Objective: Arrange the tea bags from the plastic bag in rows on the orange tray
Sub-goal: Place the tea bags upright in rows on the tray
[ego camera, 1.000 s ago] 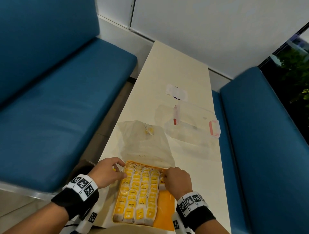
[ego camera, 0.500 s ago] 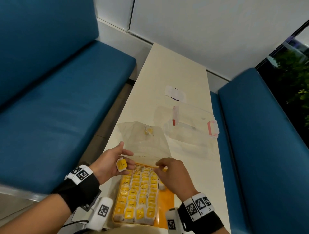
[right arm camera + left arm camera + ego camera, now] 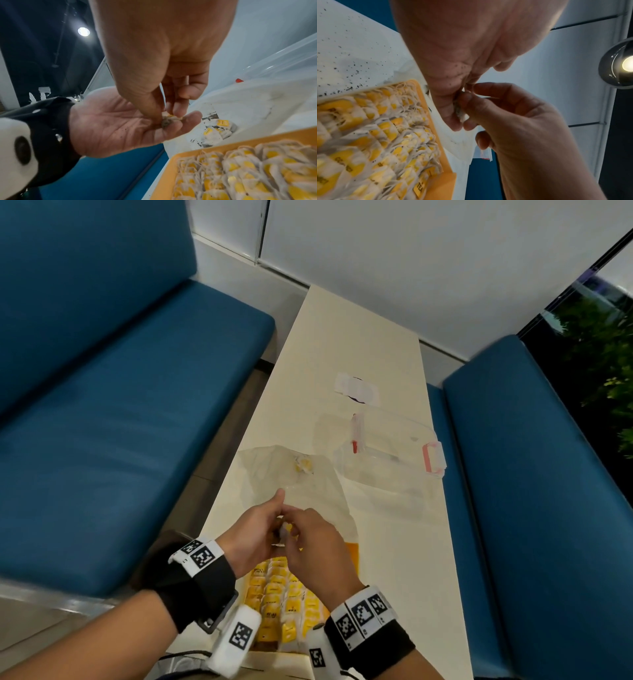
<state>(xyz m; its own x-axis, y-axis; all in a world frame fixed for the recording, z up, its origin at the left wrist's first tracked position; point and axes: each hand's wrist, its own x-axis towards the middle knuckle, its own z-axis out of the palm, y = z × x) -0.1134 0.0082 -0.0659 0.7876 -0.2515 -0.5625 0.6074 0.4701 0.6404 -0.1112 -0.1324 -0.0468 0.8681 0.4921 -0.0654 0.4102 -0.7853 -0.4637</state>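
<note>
The orange tray (image 3: pixel 351 553) lies at the table's near end, with rows of yellow-tagged tea bags (image 3: pixel 284 601) packed across it. Both hands meet above its far end. My left hand (image 3: pixel 260 525) is palm up, and one tea bag (image 3: pixel 167 121) lies on its loosely bent fingers, thumb raised clear. My right hand (image 3: pixel 308 539) pinches that tea bag (image 3: pixel 460 113) from above between thumb and fingers. The plastic bag (image 3: pixel 308 484) lies flat just beyond the tray, with a few tea bags (image 3: pixel 217 129) left inside.
A clear plastic box (image 3: pixel 394 453) with red latches stands beyond the bag to the right, and a white paper patch (image 3: pixel 356 386) lies farther back. Blue benches (image 3: pixel 120 422) flank the narrow table (image 3: pixel 342 330). Dark tea specks (image 3: pixel 351 54) dot the tabletop.
Both hands left the rows on the tray. The left lifted a tea bag, then the right came across and pinched it above the tray's far end.
</note>
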